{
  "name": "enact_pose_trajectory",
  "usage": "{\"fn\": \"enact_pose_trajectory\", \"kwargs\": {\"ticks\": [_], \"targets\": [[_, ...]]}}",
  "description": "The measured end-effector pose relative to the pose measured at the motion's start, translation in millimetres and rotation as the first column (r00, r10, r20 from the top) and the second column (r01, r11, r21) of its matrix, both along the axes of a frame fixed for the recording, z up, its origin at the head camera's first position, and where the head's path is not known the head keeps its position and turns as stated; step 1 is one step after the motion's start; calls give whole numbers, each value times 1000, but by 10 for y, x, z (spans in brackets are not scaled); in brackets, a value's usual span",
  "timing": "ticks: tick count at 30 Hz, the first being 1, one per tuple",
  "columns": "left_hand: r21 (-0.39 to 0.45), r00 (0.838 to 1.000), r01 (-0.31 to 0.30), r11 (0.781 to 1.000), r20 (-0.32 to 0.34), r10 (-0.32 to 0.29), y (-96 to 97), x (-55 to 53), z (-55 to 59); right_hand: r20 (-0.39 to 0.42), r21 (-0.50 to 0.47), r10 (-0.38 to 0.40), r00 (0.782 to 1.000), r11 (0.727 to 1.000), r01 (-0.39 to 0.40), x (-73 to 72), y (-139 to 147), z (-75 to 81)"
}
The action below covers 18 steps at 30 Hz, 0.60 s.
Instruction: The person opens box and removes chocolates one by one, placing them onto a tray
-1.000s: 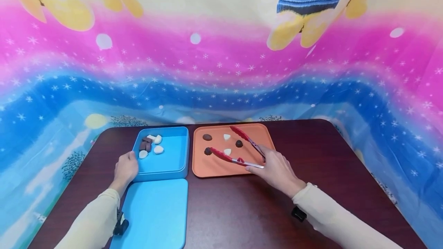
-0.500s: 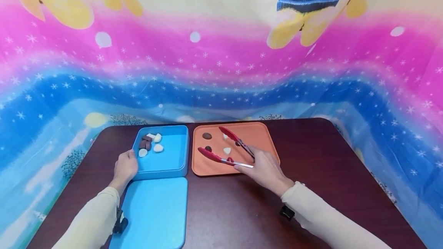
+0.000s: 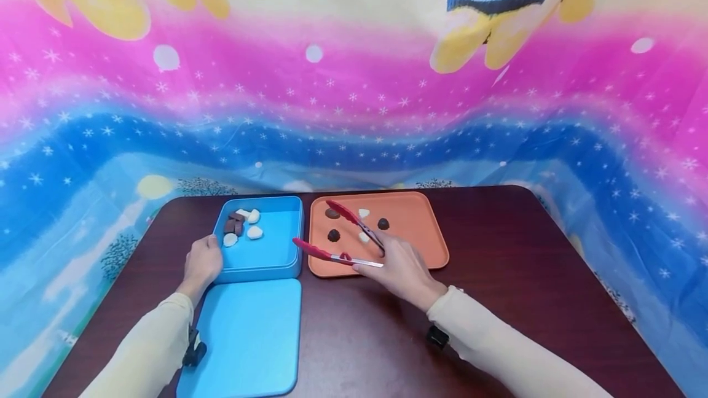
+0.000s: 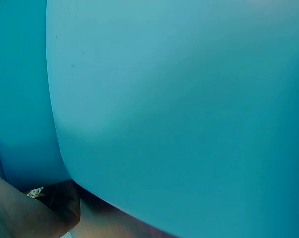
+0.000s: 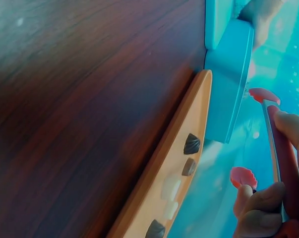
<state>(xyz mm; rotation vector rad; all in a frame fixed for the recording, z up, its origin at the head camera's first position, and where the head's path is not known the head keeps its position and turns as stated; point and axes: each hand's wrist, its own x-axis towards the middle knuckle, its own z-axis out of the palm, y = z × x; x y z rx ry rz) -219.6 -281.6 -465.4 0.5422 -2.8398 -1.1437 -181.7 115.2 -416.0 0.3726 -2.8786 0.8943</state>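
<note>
My right hand (image 3: 406, 269) holds a pair of tongs (image 3: 354, 260) with red tips. The tongs are spread, with nothing between their tips. One tip is over the right rim of the blue box (image 3: 265, 275), the other over an oval brown chocolate (image 3: 332, 214). Below lies the orange tray (image 3: 415, 241) with dark ridged chocolates (image 3: 334, 236) and white pieces (image 3: 364, 213). At the box's left side my left hand (image 3: 202, 263) grips the wall, thumb at the rim. Inside the box, brown blocks (image 3: 235, 225) and white pieces (image 3: 255, 233) sit toward the left.
A flat blue lid (image 3: 243, 336) lies in front of the box on the dark wooden table (image 3: 359, 336). Behind the table hangs a patterned cloth (image 3: 354, 97). The tray stands just right of the box.
My right hand and the spread tongs have moved left across the tray, toward the box. My left hand stays at the box, and the pieces lie as before.
</note>
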Motion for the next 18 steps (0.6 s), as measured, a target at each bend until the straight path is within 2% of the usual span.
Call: {"fn": "enact_pose_trajectory", "kwargs": {"ticks": [18], "targets": [[-1,1000,1,1000,9,-1,17,28,35,-29,13,51,998,999,-50,-40,-401,59]]}}
